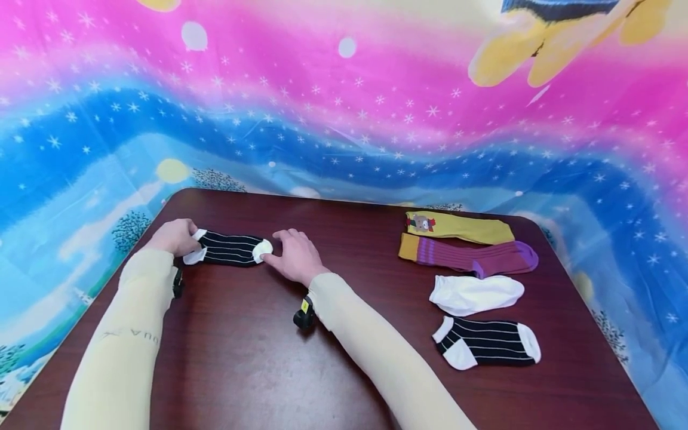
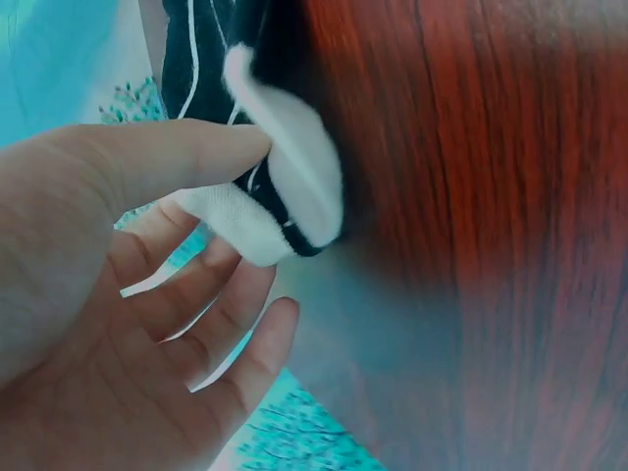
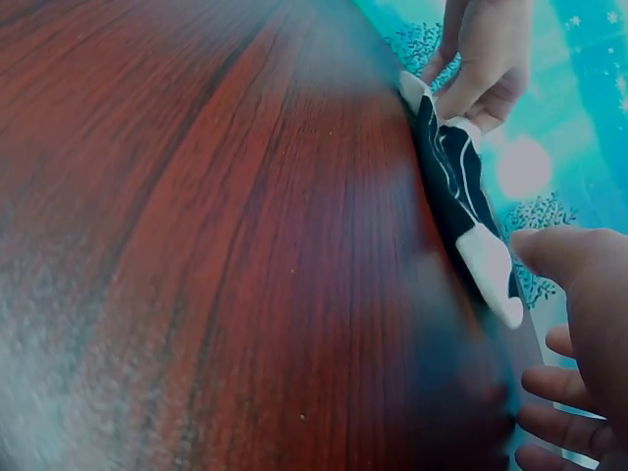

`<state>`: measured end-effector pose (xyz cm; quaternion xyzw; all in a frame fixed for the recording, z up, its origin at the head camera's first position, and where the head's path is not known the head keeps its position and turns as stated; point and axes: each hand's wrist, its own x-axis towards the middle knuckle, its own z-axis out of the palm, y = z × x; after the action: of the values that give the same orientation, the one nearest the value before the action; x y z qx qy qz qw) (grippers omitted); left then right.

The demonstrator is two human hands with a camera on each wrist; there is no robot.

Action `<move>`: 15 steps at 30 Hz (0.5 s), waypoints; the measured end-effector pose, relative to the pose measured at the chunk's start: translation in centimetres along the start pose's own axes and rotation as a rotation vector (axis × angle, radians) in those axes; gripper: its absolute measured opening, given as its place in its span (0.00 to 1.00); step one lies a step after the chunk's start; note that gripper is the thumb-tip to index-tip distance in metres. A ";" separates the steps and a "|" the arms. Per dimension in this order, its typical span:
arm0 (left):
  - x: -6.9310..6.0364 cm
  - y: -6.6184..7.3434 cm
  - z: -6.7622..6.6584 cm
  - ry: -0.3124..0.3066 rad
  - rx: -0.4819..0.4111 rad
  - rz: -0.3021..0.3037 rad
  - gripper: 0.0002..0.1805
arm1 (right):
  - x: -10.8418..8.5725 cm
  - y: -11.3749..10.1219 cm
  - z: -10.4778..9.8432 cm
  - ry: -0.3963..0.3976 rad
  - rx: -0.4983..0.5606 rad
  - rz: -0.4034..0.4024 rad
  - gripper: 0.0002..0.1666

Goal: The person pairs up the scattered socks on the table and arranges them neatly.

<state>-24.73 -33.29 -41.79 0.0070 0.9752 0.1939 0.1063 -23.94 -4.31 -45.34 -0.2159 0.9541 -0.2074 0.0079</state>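
Note:
A black ankle sock with white stripes and white ends lies at the table's left. With thumb and index finger my left hand pinches its cuff end, and the other fingers are spread in the left wrist view. My right hand is beside the white toe, its thumb close to it and its fingers apart, holding nothing. Whether that thumb touches the toe cannot be told. A similar striped sock lies at the right, nearest the front of a column of socks.
Behind the right striped sock lie a white sock, a purple sock with a mustard cuff and a yellow sock with an animal face. All rest on a dark red-brown table. A colourful printed cloth hangs around its far edges.

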 end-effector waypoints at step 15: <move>-0.9 2.6 0.5 0.011 0.083 -0.022 0.09 | 0.2 -0.8 0.6 0.023 0.010 0.082 0.28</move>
<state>-23.81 -30.74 -41.08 -0.0004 0.9830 0.1520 0.1027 -23.75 -5.31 -45.59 -0.1740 0.9612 -0.2141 0.0066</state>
